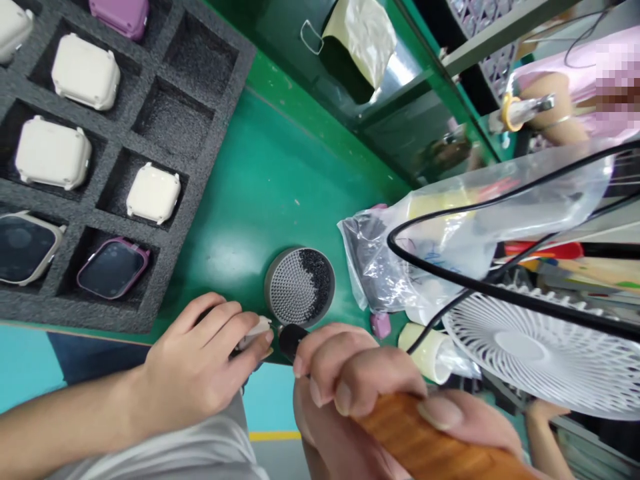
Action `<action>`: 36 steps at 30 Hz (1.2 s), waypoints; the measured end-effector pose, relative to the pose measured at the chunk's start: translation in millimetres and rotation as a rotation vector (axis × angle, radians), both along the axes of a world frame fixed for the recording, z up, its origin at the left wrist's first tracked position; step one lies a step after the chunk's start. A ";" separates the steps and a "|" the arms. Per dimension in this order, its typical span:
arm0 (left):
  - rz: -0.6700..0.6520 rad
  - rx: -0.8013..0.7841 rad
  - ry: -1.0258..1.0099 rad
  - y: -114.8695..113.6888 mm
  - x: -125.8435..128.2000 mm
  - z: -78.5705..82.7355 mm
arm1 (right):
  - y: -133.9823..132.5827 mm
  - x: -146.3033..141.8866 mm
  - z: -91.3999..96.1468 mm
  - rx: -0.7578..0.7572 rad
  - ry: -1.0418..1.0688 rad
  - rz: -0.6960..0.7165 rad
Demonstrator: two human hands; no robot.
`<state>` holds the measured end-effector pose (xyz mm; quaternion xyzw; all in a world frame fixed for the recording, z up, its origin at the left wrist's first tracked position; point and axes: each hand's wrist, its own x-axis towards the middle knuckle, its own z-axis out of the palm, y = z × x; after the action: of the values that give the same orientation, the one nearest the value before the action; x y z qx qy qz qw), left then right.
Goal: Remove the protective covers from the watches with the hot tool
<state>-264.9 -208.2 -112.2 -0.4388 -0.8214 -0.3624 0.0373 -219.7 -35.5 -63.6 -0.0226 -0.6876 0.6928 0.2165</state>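
My left hand [200, 363] is closed around a small white watch-like case [255, 331], pinched at the near edge of the green table [265, 173]. My right hand [360, 390] grips a tool with a wooden handle [430, 447] and a black tip [290, 339]. The tip touches the white case. Just beyond both hands stands a round grey dish [299, 285] with a perforated insert and a heap of tiny black parts.
A black foam tray [200, 120] at the left holds several white and purple watch bodies in compartments. A clear plastic bag [450, 233], black cables [475, 283] and a white fan [545, 347] crowd the right. Another person's arm [555, 107] shows at the far right.
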 end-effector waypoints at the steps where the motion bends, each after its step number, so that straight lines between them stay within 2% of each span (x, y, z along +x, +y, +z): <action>1: 0.000 0.001 0.004 -0.2 0.2 -0.2 | 5.1 2.1 -2.0 -0.007 -0.038 0.078; 4: -0.002 0.006 0.007 0.1 -0.1 -0.1 | 25.0 2.9 -0.3 -0.038 -0.116 0.221; 7: 0.003 0.013 0.005 1.0 -1.1 0.3 | 43.0 -6.7 13.7 -0.015 -0.215 0.381; 10: 0.005 0.014 0.006 0.9 -0.7 0.0 | 44.3 -17.0 27.3 0.039 -0.343 0.543; 11: 0.004 0.010 0.007 0.7 -0.2 -0.4 | 39.3 -17.9 29.2 0.038 -0.338 0.530; 12: 0.002 0.005 0.010 0.5 0.4 -0.9 | 32.1 -17.2 29.7 0.020 -0.292 0.454; 15: 0.008 -0.007 0.021 -0.1 2.3 -2.3 | 6.4 -8.1 27.0 -0.078 -0.083 0.025; 16: 0.019 -0.013 0.026 -0.4 2.6 -2.5 | 0.1 -4.8 26.4 -0.096 -0.077 -0.074; 18: 0.031 -0.028 0.038 -1.7 2.7 -2.4 | -5.2 -0.8 26.8 -0.100 -0.049 -0.161; 23: -0.131 -0.037 0.062 -8.4 2.4 -2.6 | 6.9 -7.5 25.2 -0.040 0.056 -0.305; 26: -0.112 -0.054 0.068 -8.5 2.8 -3.1 | 10.3 -12.1 17.9 -0.066 0.096 -0.351; 30: -0.023 -0.068 0.091 -4.4 2.5 -0.5 | 8.9 -11.4 11.8 -0.081 0.111 -0.323; 36: -0.124 -0.078 -0.013 -7.8 4.1 -1.8 | 13.3 -6.8 9.0 -0.077 0.097 -0.270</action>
<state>-260.8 -216.0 -114.0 -0.4877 -0.8064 -0.3344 -0.0077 -226.4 -22.2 -54.6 -0.0898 -0.6399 0.6834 0.3397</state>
